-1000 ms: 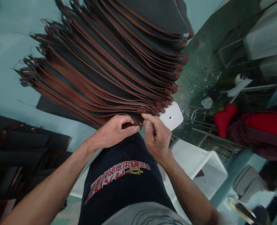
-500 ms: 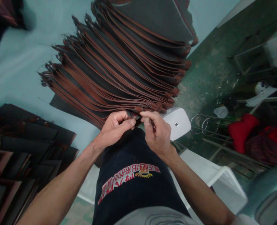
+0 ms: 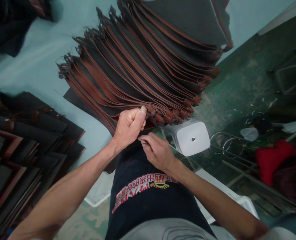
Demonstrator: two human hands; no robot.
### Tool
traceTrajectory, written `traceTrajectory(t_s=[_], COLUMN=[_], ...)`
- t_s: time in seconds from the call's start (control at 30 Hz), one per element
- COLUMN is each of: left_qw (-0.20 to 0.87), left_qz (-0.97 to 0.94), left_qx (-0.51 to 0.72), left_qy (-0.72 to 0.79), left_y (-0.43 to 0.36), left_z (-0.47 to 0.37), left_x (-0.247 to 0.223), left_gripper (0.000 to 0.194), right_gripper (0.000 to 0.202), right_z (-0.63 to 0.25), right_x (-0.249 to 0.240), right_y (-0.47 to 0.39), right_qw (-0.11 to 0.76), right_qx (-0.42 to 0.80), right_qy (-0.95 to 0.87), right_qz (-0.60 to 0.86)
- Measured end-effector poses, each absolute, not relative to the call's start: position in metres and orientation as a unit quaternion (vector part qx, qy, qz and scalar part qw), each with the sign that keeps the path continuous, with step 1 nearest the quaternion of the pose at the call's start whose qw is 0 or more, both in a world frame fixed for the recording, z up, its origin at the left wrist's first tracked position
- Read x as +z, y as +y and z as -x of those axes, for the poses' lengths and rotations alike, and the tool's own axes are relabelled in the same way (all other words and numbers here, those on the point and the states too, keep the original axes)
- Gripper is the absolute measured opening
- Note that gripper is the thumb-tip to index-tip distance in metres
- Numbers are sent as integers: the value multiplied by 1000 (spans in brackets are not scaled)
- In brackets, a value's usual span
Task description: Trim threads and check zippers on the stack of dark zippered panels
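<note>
A fanned stack of dark grey and brown leather-like pieces [image 3: 127, 76] lies across the table, with knobbly folded ends along its right side and frayed tips at the upper left. My left hand [image 3: 130, 128] is closed at the stack's near edge, thumb on top, gripping the edge of the nearest leather-like piece. Just below and to the right, my right hand [image 3: 159, 151] is pinched, fingertips close under the left hand. Whatever sits between those fingertips is hidden or too small to make out.
More dark pieces [image 3: 37, 133] lie in overlapping piles at the left. A white rounded box [image 3: 193, 138] stands right of my hands. Beyond it are metal racks and red cloth [image 3: 274, 160]. The pale blue table [image 3: 45, 50] shows behind the stack; a dark bundle [image 3: 10, 30] lies top left.
My right hand has drawn down and left, away from the folded ends. My left hand has closed into a tighter grip. The whole view has shifted slightly.
</note>
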State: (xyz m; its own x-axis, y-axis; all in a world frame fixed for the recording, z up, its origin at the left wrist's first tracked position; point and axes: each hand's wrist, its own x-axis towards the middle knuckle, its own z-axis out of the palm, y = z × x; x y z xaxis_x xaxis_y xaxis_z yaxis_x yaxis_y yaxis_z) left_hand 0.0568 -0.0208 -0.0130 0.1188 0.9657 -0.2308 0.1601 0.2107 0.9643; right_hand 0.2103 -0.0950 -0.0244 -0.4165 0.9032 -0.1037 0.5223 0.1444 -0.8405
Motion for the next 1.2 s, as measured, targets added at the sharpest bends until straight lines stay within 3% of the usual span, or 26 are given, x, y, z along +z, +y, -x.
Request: traceTrajectory(t_s=[0.13,0.23,0.47,0.63,0.9,1.03,1.2], left_qw=[551,577,688,729,615,529,478], left_qz=[-548,-601,-613,-561,-650,-719,-753], left_qx=[326,267,148,137,203,236,265], left_qy=[538,484,360,366,397,383,365], left_y=[-12,1,30,33,18,13,10], left_z=[-53,-41,-12,-3,-14,-15,-12], left_x=[-3,8,25,15,10,9,3], left_gripper=[70,69,50,41,42,39,37], right_gripper=[31,31,29,27,20,14,16], right_z=[-201,-192,-178,-184,-189,-206,-213], right_x=[-32,-35,-56,-62,-45,-36,-10], right_y=[-78,-62,-38,-40,-44,-69,-85], right_qw=[69,33,83,117,172,188,330], right_qx=[431,411,330,379,410,509,543], right_qy=[-763,-794,-823,-805,-776,-720,-493], right_qz=[476,447,455,440,447,433,594])
